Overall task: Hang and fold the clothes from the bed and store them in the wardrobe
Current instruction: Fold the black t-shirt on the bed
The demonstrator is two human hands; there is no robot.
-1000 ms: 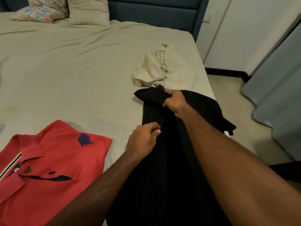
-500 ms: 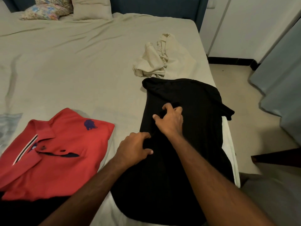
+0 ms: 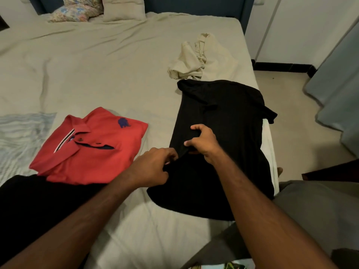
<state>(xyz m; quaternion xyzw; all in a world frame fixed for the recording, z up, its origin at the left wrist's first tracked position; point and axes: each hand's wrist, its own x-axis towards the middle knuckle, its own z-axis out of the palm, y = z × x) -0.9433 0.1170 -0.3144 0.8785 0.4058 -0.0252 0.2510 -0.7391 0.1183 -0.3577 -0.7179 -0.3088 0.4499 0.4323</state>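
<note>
A black shirt lies spread on the right side of the bed, its far end toward a crumpled cream garment that sits just beyond it, its right sleeve hanging at the mattress edge; both hands are on the shirt's left edge, close together but not touching each other. The left hand pinches a fold of the black fabric at that edge, fingers curled in on the cloth; the right hand sits just beyond it, thumb and fingers bunched round a gathered ridge of the same fabric.

To the left, well apart from the black shirt, a folded red polo shirt lies collar-up with a dark blue emblem on the chest; its near edge rests against another dark garment at the lower left; a pale blue patterned cloth lies beside it at the left edge of the view. A floral pillow and a plain pillow rest at the head of the bed against a dark blue headboard.
</note>
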